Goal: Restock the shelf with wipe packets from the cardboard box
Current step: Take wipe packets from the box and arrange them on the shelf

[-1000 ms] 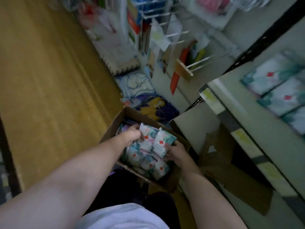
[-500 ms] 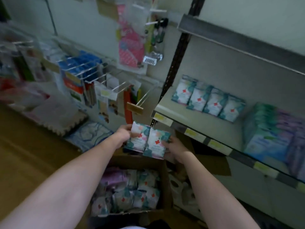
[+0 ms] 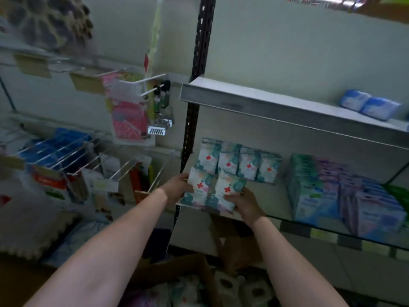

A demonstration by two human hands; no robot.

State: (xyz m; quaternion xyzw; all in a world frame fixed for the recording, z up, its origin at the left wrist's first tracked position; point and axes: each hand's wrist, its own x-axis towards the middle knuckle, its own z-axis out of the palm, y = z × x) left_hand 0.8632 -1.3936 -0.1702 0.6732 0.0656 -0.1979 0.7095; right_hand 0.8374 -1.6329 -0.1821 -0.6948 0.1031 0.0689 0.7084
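Wipe packets (image 3: 210,191), two side by side, were clamped between left hand (image 3: 177,187) and right hand (image 3: 243,201), upright for seating before the shelved row (image 3: 239,162) just beyond the fingers.

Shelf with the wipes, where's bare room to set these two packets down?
Free: the shelf strip in front of the standing row of packets, and between the hands and the blue boxes. Crowded: the right end, packed with boxes.

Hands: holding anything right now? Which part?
Yes. Left hand grips the left edge of one wipe packet; right hand grips the lower right edge of a second wipe packet. Both packets sit side by side at the shelf front.
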